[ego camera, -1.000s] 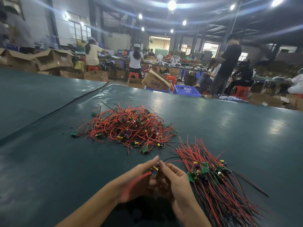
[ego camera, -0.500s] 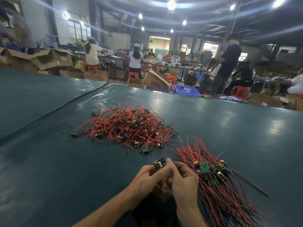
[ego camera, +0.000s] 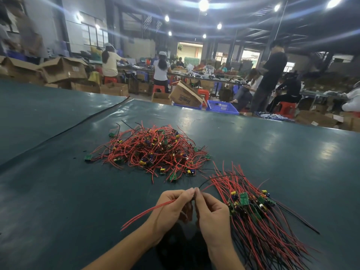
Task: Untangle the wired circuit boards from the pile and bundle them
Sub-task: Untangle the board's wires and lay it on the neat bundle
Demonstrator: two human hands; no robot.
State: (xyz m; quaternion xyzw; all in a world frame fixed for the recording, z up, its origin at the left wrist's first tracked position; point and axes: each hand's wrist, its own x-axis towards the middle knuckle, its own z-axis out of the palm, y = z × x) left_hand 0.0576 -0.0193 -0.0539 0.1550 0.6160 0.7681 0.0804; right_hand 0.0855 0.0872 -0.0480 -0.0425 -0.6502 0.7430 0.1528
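Although hidden inside the curled fingers, probably held between both hands: one small wired circuit board. Visible only by its thin red wires (ego camera: 148, 211), trailing out to the left from the left hand (ego camera: 171, 207), and by one thin black wire (ego camera: 207, 183), arching away to the right. Left grip closed round the thin red wires. Right hand (ego camera: 212, 213) in a narrow grip, fingertips pinching, apparently on the near end of the thin black wire, and touching the left fingertips.

Just beside the right hand, on the dark green table (ego camera: 58, 201): a laid-out bundle of green boards with straight red and black wires (ego camera: 251, 215). Farther ahead, well apart from the hands: a tangled heap of red-wired boards (ego camera: 153, 151), with some single boards loose at its edge.

Possible trouble from here, as judgement only:
- Seems to lie across the far wire ends of the bundle, that black wire. Pulling it quickly could drag the sorted wires out of line.
- Hard tugging on such thin wire could break it at the board.
- Long free red ends could catch again if swept near the heap.
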